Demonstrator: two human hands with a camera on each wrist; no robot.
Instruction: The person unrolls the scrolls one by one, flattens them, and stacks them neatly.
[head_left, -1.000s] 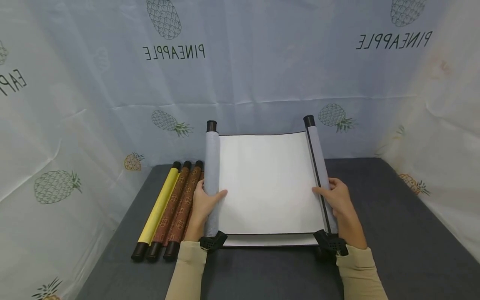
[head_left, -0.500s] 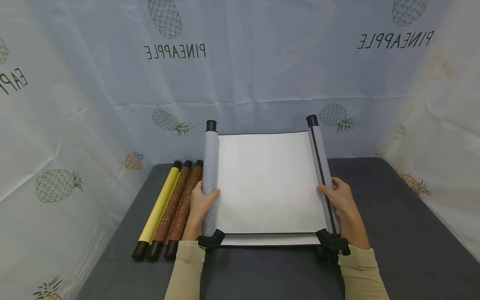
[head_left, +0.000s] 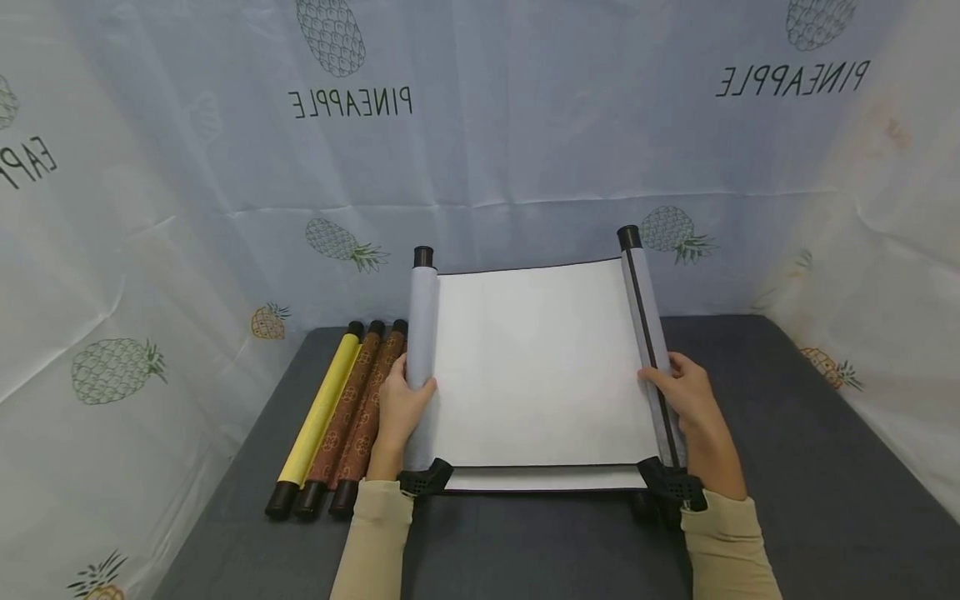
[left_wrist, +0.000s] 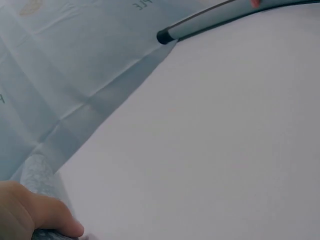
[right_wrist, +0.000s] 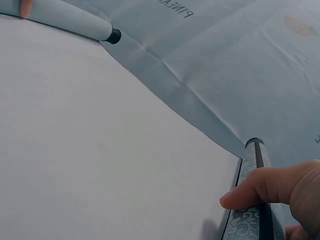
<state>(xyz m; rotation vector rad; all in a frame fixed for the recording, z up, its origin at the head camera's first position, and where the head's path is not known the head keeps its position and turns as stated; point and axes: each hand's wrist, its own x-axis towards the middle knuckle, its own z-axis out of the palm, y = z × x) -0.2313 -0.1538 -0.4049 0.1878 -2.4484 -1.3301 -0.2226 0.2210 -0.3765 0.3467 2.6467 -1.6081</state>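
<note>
A partly unrolled scroll [head_left: 540, 367] with blank white paper is held up in front of me, above the dark table. Its left roll [head_left: 422, 325] is pale blue-grey with a black end cap. My left hand [head_left: 401, 408] grips this roll, thumb over the paper side. On the other side my right hand [head_left: 690, 396] grips the right roll [head_left: 657, 325], its thumb lying across a dark stripe. That roll leans and its top end sits higher. A pale floral pattern covers the roll [right_wrist: 246, 222] in the right wrist view. The fingers behind the rolls are mostly hidden.
Left of the scroll lie a yellow rolled scroll [head_left: 318, 417] and several brown patterned rolled scrolls [head_left: 367, 417], side by side on the dark grey table [head_left: 810, 467]. A pineapple-print curtain [head_left: 510, 125] hangs behind and along both sides.
My right hand has moved to the right with its roll, and the roll's top has risen a little. The left hand has shifted slightly left. More white paper shows between the rolls.
</note>
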